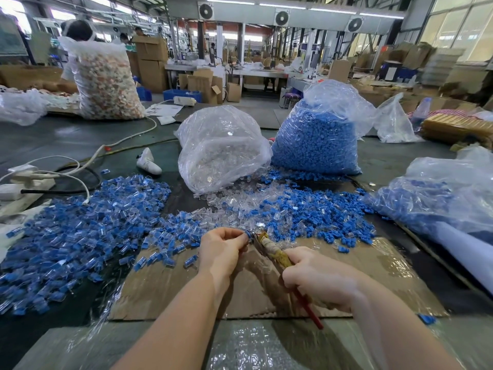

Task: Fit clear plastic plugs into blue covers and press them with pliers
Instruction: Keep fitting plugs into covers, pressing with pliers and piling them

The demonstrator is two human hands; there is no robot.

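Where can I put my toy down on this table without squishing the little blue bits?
The bare cardboard sheet under the arms is free, between the assembled-pieces pile and the right-side bag. The dark mat behind the white cables is open too. The middle, before the clear-plug bag, is crowded.

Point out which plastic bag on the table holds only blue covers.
The upright bag of blue covers, right of the clear-plug bag; it is solid blue throughout.
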